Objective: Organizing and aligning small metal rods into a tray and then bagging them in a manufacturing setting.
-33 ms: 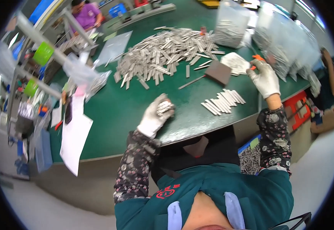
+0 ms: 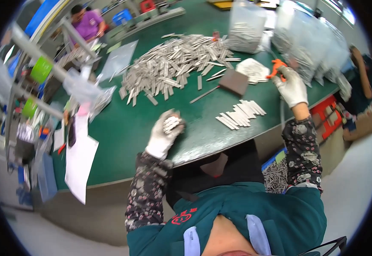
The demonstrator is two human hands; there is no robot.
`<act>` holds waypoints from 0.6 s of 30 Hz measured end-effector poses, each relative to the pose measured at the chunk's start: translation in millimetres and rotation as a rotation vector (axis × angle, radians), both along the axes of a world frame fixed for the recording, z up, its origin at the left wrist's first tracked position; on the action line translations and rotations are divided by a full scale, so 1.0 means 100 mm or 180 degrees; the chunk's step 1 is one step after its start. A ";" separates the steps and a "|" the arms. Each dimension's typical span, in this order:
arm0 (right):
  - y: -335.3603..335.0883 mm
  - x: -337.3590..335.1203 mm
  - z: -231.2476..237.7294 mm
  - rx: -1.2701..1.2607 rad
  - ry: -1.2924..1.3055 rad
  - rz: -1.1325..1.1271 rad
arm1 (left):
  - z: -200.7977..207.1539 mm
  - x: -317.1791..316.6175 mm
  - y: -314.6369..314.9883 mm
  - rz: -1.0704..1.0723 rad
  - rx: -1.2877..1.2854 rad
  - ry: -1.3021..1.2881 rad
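Note:
My left hand (image 2: 164,132) in a white glove is closed round a bundle of small metal strips (image 2: 171,124), their pale ends showing. It is held above the green table, near its front edge. My right hand (image 2: 292,87), gloved too, grips an orange air gun (image 2: 278,66) at the right, its fingers partly hidden. A thin hose (image 2: 282,113) hangs below that hand. Between my hands lies a slanted row of metal strips (image 2: 240,114). Behind the row sits a brown block (image 2: 234,82), with a thin dark rod (image 2: 204,94) by its left side.
A large heap of metal strips (image 2: 177,64) covers the table's (image 2: 122,141) far middle. Bags of parts (image 2: 248,32) stand at the back right. A crumpled white cloth (image 2: 253,70) lies by the block. White paper (image 2: 80,164) overhangs the left edge. A person (image 2: 87,24) sits far left.
The view has shifted slightly, so the table things appear a little further left. The orange air gun shows more clearly at my right hand. My left hand still holds the strips.

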State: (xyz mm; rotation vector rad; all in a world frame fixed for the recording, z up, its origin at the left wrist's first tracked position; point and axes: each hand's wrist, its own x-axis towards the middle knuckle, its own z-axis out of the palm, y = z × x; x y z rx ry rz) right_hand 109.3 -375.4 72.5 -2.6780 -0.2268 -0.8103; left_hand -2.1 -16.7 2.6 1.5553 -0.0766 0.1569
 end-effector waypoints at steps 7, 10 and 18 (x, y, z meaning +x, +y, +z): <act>-0.18 0.03 -0.10 0.0236 0.1820 -0.1175 | 0.19 -0.22 -0.01 0.0025 -0.1206 -0.0035; -0.15 0.21 -0.20 0.0155 0.1994 -0.1319 | 0.27 -0.36 -0.08 -0.0001 -0.1388 0.0186; -0.68 0.48 -0.33 0.2362 0.2181 -0.0732 | 0.38 -0.96 -0.40 -0.0363 -0.1601 0.0497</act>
